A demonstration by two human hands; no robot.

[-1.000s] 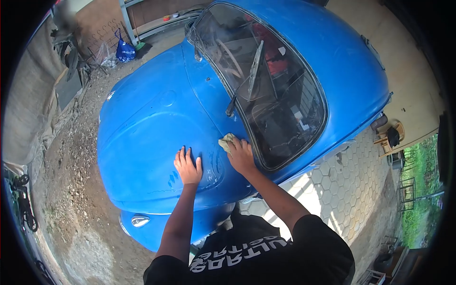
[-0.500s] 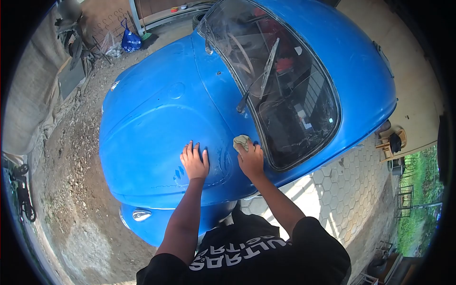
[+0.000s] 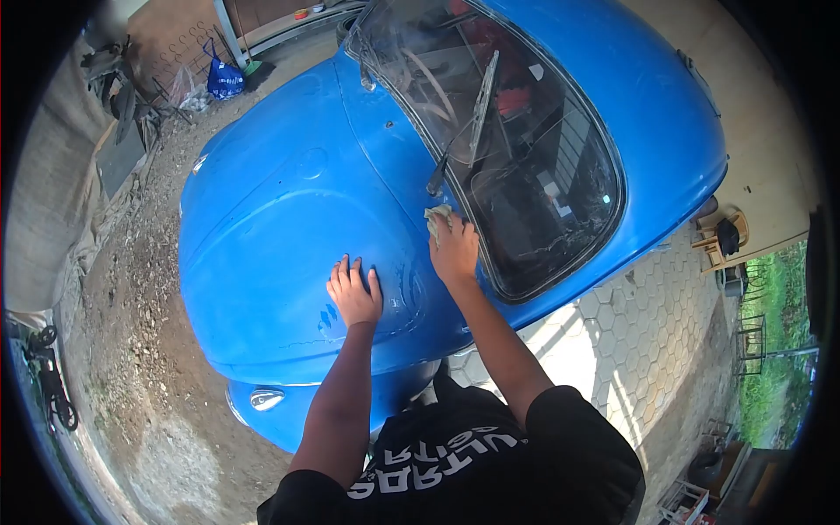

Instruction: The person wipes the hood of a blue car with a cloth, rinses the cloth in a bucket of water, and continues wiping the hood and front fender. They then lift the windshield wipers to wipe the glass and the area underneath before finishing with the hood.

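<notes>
A blue car [image 3: 254, 236] with a rounded front fills the middle of the head view. My left hand [image 3: 354, 293] lies flat on its painted front panel, fingers spread, with nothing in it. Beside a few dark wet-looking marks, that palm touches the paint. My right hand [image 3: 455, 249] holds a crumpled pale cloth [image 3: 437, 220] against the panel just below the windshield [image 3: 534, 166]. Its fingers are bent over the cloth, which they partly hide. Close above this hand is the base of a wiper [image 3: 479, 114].
Hexagonal paving [image 3: 634, 341] lies on the right, gravelly soil [image 3: 140, 297] on the left. A blue bag [image 3: 225, 80] stands at the back left. A wooden chair [image 3: 724, 236] is by the right wall, and a motorcycle [image 3: 54, 381] shows at the far left.
My right hand has slid the cloth up along the windshield's lower edge, toward the wiper base. My left hand stays in place on the panel. The view has shifted slightly.
</notes>
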